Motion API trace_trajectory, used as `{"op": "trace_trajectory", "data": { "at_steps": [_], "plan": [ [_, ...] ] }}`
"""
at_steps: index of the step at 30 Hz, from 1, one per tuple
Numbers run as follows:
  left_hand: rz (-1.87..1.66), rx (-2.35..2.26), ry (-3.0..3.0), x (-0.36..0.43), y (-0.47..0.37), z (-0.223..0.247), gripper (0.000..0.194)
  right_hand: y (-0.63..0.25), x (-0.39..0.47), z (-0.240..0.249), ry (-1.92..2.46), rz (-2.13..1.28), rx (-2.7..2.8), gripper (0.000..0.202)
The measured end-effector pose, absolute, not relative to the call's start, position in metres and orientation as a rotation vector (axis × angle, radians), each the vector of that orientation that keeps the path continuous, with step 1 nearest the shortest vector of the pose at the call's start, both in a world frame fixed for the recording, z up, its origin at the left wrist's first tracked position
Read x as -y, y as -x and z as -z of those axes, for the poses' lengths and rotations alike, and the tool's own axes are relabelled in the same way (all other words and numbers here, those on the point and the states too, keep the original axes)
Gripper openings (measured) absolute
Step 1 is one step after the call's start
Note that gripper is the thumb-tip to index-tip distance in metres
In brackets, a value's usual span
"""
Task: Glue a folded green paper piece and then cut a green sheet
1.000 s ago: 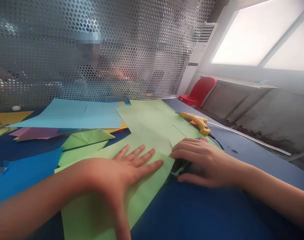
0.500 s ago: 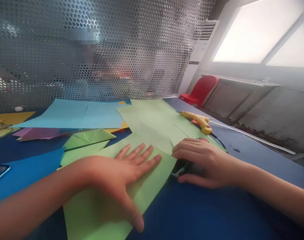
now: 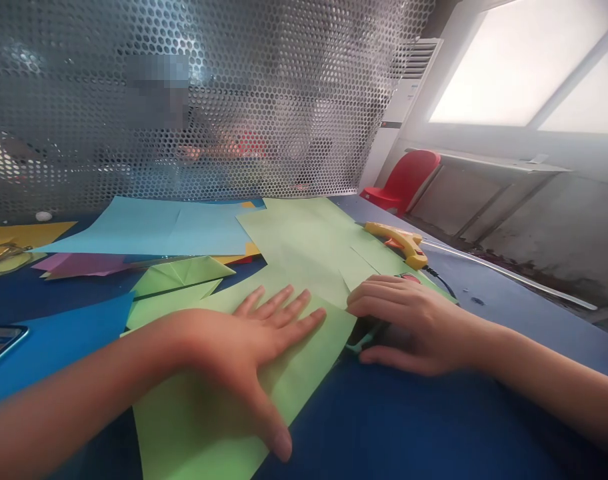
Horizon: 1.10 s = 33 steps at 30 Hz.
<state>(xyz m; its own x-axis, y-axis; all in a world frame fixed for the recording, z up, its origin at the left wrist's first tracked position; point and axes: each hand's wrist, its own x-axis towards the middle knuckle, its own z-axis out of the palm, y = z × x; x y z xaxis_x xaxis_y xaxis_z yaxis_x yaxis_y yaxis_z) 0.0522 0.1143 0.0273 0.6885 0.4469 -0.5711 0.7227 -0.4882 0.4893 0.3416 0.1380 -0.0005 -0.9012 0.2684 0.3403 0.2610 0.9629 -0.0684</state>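
Observation:
My left hand (image 3: 244, 347) lies flat with fingers spread on a light green paper sheet (image 3: 184, 427), pressing it against the blue table. At the sheet's right corner, my right hand (image 3: 419, 327) arches with curled fingers and the thumb below. Between them shows part of a dark thing with a teal edge (image 3: 363, 341); the palm hides most of it, so its kind is unclear. Larger pale green sheets (image 3: 304, 233) lie beyond both hands. A folded green paper piece (image 3: 184, 273) is left of my left fingertips.
A yellow hot glue gun (image 3: 397, 241) with a black cord lies beyond my right hand. At left are light blue paper (image 3: 149, 227), purple paper (image 3: 87, 264), darker blue paper (image 3: 84, 333) and a phone (image 3: 1, 340). A perforated metal panel (image 3: 284, 87) stands at the table's back.
The whole view has shifted slightly to the right. Both hands keep the same pose and place on the paper and table.

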Motion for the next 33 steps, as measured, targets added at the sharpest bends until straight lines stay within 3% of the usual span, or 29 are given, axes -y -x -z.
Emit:
{"op": "trace_trajectory", "data": {
  "at_steps": [16, 33],
  "plan": [
    [0.491, -0.894, -2.178, -0.116, -0.047, -0.027, 0.160, -0.334, -0.129, 0.011, 0.389, -0.033, 2.673, 0.030],
    [0.525, -0.881, -2.165, -0.119, -0.046, -0.027, 0.167, -0.331, -0.125, 0.013, 0.388, -0.072, 2.679, 0.029]
  ]
}}
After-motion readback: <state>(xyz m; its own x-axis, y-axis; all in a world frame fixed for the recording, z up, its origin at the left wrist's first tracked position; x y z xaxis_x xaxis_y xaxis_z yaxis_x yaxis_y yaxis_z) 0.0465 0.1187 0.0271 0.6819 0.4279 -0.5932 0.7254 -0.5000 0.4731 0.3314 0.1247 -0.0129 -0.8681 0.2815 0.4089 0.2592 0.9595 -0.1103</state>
